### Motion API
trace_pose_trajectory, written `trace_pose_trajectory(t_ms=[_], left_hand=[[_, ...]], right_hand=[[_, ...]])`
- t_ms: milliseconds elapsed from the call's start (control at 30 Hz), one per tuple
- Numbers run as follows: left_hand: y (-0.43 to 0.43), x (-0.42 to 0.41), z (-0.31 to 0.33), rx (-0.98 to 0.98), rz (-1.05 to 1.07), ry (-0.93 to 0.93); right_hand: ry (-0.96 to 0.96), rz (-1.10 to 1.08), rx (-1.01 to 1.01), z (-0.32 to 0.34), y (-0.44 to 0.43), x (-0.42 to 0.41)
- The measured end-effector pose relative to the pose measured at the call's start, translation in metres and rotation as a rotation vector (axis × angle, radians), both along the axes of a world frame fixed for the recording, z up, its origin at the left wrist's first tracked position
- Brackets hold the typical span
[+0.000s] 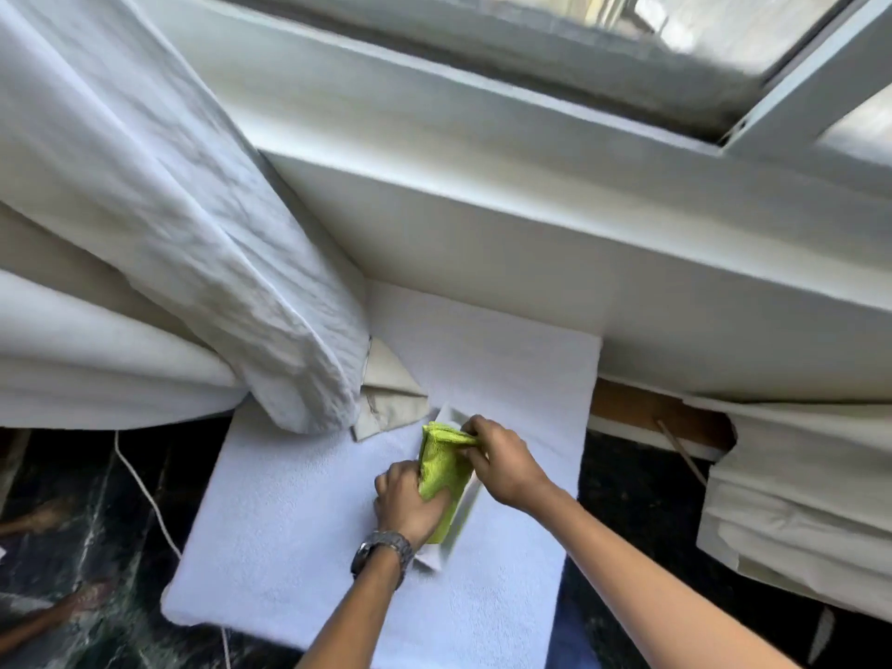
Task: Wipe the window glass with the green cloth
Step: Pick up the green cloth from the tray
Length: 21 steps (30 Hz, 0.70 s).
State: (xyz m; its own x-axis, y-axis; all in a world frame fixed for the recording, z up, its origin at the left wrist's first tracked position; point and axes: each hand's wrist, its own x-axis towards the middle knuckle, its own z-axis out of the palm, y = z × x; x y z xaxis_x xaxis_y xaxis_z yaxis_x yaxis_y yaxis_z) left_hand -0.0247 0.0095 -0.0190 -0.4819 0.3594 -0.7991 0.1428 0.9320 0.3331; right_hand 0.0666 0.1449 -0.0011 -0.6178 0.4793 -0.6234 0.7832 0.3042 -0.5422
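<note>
A: Status on the hands?

B: Both on the green cloth [441,468]. It's folded and sits in a white rectangular tray [466,511], just below frame centre, roughly 6 o'clock.

A: Grip detail?

B: Left hand [408,507] is curled around the cloth's near end, fingers wrapped over it, thumb side pressed on the fabric. Wristwatch [381,555] on that wrist. Right hand [502,463] pinches the far end, at 12 o'clock of the cloth, fingertips closed on a bunched edge.

A: Lifted or still in the tray?

B: Can't tell for the far end. Near end looks down in the tray.

A: What's under the tray?

B: White towel-covered surface [289,533]. Dark glossy floor [82,514] either side of it.

A: Window?

B: Window glass [700,21] is at 1 o'clock, top of frame, well apart from the cloth. White sill [482,152] runs below it. White curtain [159,195] hangs at 10 o'clock, its lower end resting on the towel just beside the tray. White cord [145,494] trails over the floor at 8 o'clock.
</note>
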Motion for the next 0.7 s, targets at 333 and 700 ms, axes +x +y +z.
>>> trace_pose_trajectory(t_ms=[333,700], left_hand=[[0.137,-0.097,0.327,0.865,0.053,0.028],[0.254,-0.167,0.812,1.649,-0.331,0.899]], right_hand=[[0.770,-0.244,0.477,0.373,0.129,-0.087],[1.205,-0.067,1.712,0.899,0.224,-0.126]])
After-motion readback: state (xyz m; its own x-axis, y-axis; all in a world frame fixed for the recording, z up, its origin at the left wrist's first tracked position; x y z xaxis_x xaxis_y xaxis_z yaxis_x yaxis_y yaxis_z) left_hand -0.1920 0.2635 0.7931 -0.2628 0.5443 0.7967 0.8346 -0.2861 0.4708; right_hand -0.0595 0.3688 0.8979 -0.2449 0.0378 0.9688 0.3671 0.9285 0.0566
